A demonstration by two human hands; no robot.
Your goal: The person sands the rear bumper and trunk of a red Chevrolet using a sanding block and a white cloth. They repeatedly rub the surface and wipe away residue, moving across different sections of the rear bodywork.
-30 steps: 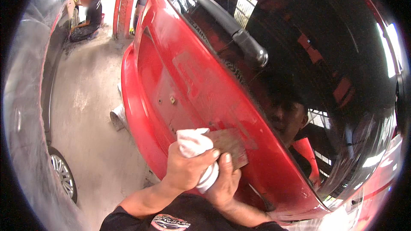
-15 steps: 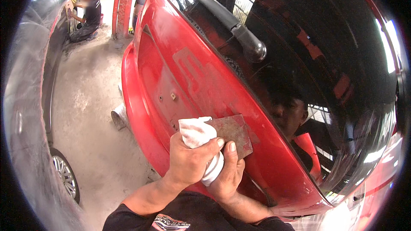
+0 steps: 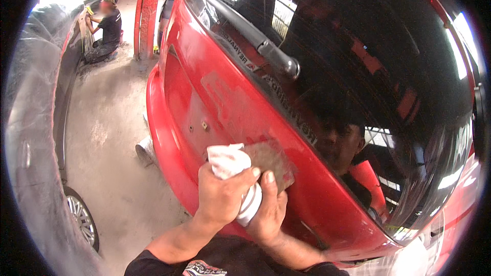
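I have the flat plate (image 3: 273, 166), thin and brownish-grey, right at the fingertips, its near edge running in by both thumbs and the rest reaching out over the red tailgate (image 3: 235, 102). Whether its far edge presses on the paint or sits slightly off it, I cannot tell from here. My right fingers (image 3: 269, 186) are closed on the plate, the thumb lying along it and the others curled and partly hidden. My left fingers (image 3: 249, 176) are wrapped tightly around a bunched white cloth (image 3: 229, 160), which sticks out above the fist and shows again below, between the two hands; that thumb points at the plate's near edge.

Just beyond the fingers, I see dull sanded patches on the tailgate and a small clip (image 3: 205, 125) set in it. Farther out, up and to the right of the fingers, stretches the dark rear window (image 3: 368, 61), with a black wiper (image 3: 279, 61) across its upper left part. Left of the fingers, a pipe end (image 3: 145, 151) shows beside the bumper (image 3: 171, 128), over a dusty floor (image 3: 112, 138). Well to the left is a silver-spoked wheel (image 3: 82, 220). Far up and left, I see a co-worker (image 3: 109, 30) sitting low near a red post (image 3: 148, 25).
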